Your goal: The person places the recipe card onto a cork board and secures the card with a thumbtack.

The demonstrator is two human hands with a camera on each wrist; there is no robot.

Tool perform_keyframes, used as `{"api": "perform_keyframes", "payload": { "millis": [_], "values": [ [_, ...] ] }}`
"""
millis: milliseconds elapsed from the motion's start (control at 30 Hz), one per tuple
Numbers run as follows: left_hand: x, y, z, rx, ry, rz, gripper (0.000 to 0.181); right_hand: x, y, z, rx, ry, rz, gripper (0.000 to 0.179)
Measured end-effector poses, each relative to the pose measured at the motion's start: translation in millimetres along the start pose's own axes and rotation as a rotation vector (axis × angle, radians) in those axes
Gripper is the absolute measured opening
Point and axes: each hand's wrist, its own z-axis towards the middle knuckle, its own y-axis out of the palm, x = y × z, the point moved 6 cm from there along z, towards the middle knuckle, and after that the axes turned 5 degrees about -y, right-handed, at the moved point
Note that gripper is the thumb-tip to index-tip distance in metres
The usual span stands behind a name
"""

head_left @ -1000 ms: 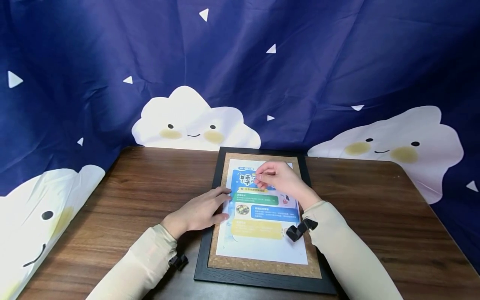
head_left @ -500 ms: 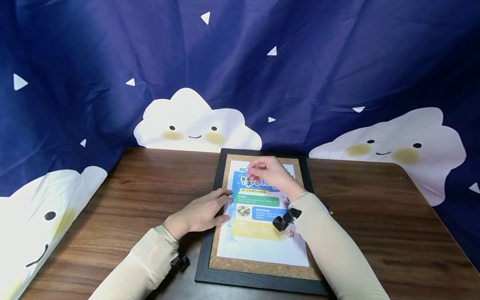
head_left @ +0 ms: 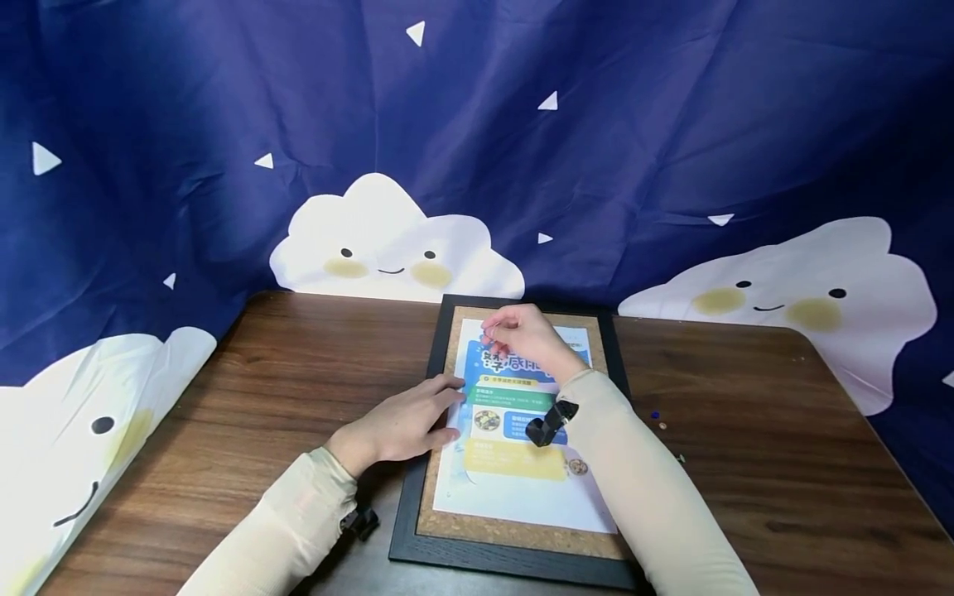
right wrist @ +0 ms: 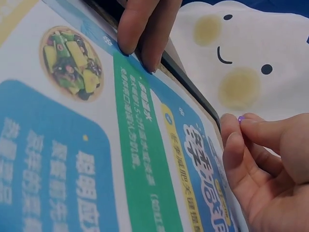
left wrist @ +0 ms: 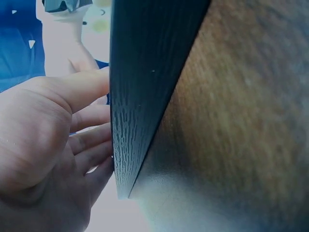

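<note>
A printed paper poster [head_left: 514, 503] lies on a cork board [head_left: 514, 534] with a black frame [head_left: 477, 556]. My left hand [head_left: 402, 420] rests across the frame's left side, its fingertips on the poster's left edge. In the left wrist view the thumb and fingers [left wrist: 91, 87] reach over the frame's edge. Above the poster's upper left part, my right hand [head_left: 525, 335] pinches a small purple pushpin [right wrist: 241, 119] between thumb and forefinger. Only a bit of its purple top shows; the rest is hidden by the fingers.
Right of the board, a small blue piece [head_left: 655, 415], a pale one [head_left: 662, 425] and another small piece [head_left: 681, 459] lie on the brown wooden table [head_left: 760, 414]. A blue curtain [head_left: 566, 149] with white clouds hangs behind the table.
My right hand has moved left and a little away from me, toward the poster's upper left corner, uncovering the small pieces on the table. My left hand has stayed in place.
</note>
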Motion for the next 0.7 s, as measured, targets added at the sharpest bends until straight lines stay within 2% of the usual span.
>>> {"api": "perform_keyframes", "payload": {
  "millis": [333, 700],
  "values": [
    [-1.2, 0.7, 0.5, -0.006, 0.007, 0.000, 0.054, 5.6, 10.3, 16.6, 0.026, 0.024, -0.007, 0.021],
    [-3.2, 1.5, 0.8, -0.008, -0.004, 0.002, 0.055, 0.9, 19.8, 30.9, -0.010, 0.025, -0.021, 0.018]
  ]
}}
